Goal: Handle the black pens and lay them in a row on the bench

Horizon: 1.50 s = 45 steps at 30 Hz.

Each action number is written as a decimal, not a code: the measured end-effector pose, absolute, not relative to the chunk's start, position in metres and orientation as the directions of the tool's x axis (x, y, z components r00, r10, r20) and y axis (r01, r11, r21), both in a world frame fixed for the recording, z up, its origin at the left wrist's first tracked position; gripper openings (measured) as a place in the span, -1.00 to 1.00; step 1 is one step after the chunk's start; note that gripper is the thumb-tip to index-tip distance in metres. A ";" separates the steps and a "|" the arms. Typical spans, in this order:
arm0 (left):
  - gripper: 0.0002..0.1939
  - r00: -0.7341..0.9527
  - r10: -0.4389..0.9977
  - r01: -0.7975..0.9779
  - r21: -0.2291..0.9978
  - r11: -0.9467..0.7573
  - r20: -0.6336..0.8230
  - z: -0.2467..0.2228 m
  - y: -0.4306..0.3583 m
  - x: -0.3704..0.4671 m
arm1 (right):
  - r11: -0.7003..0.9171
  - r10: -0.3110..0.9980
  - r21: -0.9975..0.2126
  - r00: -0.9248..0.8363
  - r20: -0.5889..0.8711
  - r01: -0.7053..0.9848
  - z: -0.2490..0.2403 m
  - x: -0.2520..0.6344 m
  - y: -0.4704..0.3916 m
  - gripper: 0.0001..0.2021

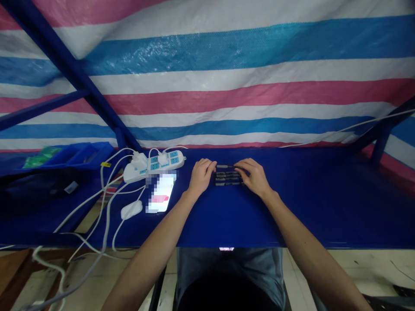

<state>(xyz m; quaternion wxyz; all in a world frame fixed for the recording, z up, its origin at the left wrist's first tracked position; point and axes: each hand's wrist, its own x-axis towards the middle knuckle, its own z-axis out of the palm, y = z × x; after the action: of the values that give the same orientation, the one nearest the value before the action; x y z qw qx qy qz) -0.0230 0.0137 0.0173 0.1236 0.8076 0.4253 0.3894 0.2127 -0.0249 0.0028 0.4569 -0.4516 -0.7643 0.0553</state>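
Several dark, slim pens (227, 179) lie side by side in a small stack of rows on the blue table. One more pen (223, 166) lies crosswise just beyond them, between my two hands. My left hand (200, 176) has its thumb and fingers closed at the left end of that pen. At its right end, the fingertips of my right hand (254, 176) pinch it, and they cover the right ends of some of the other pens. Fine details of the pens are too small to make out.
Left of my hands are a white power strip (175, 160) with plugs, a lit phone (161, 193) and a white charger (131, 210) with loose cables. Blue bins (92, 154) stand farther left. A striped tarp (227, 101) hangs behind the blue table (324, 203).
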 end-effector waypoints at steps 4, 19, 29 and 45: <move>-0.73 0.254 0.775 0.559 0.566 -0.606 0.579 0.016 0.015 -0.024 | 0.584 0.703 -0.465 -0.128 0.700 0.665 0.004 0.219 -0.023 -0.81; -0.53 0.313 0.779 0.574 0.545 -0.611 0.544 0.013 0.015 -0.021 | 0.654 0.671 -0.466 -0.171 0.722 0.596 -0.001 0.211 -0.023 -0.89; -0.61 0.374 0.763 0.513 0.568 -0.644 0.528 0.011 0.015 -0.019 | 0.660 0.665 -0.433 -0.211 0.716 0.614 -0.001 0.206 -0.027 -0.87; -0.73 0.375 0.767 0.510 0.574 -0.640 0.521 0.014 0.012 -0.018 | 0.544 0.780 -0.473 -0.210 0.589 0.693 0.000 0.208 -0.026 -0.93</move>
<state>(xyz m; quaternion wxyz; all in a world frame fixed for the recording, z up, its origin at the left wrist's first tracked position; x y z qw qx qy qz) -0.0175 0.0121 0.0139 0.1608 0.8134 0.3925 0.3980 0.2082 -0.0262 0.0000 0.4119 -0.4745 -0.7762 0.0527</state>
